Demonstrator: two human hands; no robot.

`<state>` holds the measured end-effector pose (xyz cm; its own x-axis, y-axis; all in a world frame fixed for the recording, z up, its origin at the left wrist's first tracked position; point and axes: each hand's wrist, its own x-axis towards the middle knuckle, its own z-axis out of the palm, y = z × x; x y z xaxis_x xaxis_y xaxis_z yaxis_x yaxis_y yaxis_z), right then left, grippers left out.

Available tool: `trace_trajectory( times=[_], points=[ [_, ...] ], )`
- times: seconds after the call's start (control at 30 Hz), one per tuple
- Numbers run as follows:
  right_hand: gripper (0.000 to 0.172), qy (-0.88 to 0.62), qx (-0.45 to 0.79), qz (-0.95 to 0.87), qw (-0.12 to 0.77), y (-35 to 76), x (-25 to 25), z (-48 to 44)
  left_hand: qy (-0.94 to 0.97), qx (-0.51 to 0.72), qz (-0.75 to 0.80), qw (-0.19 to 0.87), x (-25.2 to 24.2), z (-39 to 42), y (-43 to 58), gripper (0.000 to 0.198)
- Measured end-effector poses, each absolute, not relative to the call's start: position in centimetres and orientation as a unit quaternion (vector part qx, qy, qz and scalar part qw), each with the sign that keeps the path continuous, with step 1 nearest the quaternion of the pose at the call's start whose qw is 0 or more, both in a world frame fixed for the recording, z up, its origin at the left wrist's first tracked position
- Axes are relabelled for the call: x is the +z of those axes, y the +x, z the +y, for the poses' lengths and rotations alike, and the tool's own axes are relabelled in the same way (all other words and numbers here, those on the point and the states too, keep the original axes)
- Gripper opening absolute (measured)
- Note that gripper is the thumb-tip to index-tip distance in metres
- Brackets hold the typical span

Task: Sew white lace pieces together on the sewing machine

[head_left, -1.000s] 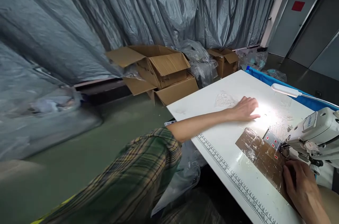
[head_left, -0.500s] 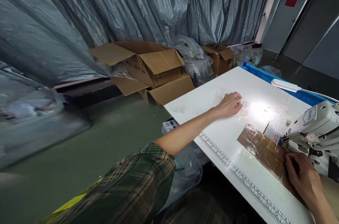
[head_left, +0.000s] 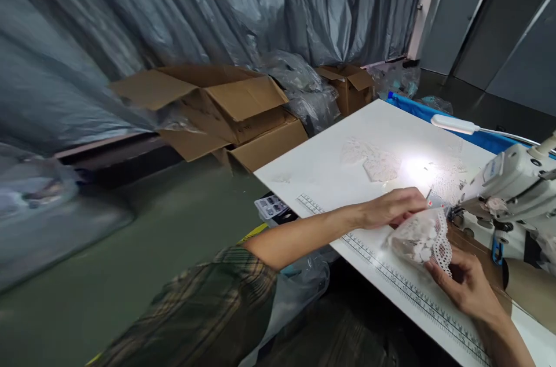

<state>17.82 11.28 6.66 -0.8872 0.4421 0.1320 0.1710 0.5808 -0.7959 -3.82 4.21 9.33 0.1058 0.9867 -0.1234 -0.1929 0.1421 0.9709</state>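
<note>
Lace: draping over the surface, its scalloped border running far to near
Far end: left hand is pinching
Near corner: right hand is pinching
Nearer hand: neither, lace is lying between both

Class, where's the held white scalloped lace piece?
Lower right in the head view, the lace piece is between left hand and right hand, near the white sewing machine.
</note>
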Motion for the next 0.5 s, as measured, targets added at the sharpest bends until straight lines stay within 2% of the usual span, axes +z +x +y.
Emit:
trace_trajectory(
  times=[0.13,0.17,0.27,0.33,0.4,0.5],
  points=[
    [0.043,-0.182,0.595,-0.780,0.060,17.6,7.4,10.8,0.453,0.461,0.493,0.582,9.0,4.0,-3.6,0.068],
    [0.041,-0.178,0.630,-0.754,0.040,17.7,7.5,10.9,0.475,0.446,0.509,0.562,9.0,3.9,-3.6,0.071],
    [0.039,-0.191,0.683,-0.705,0.011,18.1,7.7,11.4,0.543,0.407,0.547,0.490,9.4,3.9,-3.7,0.055],
    [0.040,-0.224,0.682,-0.696,0.000,18.7,7.8,12.2,0.583,0.382,0.563,0.444,9.6,4.3,-4.0,0.045],
    [0.041,-0.282,0.646,-0.709,0.020,19.4,7.6,13.2,0.623,0.337,0.591,0.385,9.5,5.2,-4.2,0.044],
    [0.040,-0.402,0.465,-0.778,0.133,20.5,6.8,14.8,0.703,0.247,0.621,0.241,8.5,7.1,-4.6,0.047]
  ],
)
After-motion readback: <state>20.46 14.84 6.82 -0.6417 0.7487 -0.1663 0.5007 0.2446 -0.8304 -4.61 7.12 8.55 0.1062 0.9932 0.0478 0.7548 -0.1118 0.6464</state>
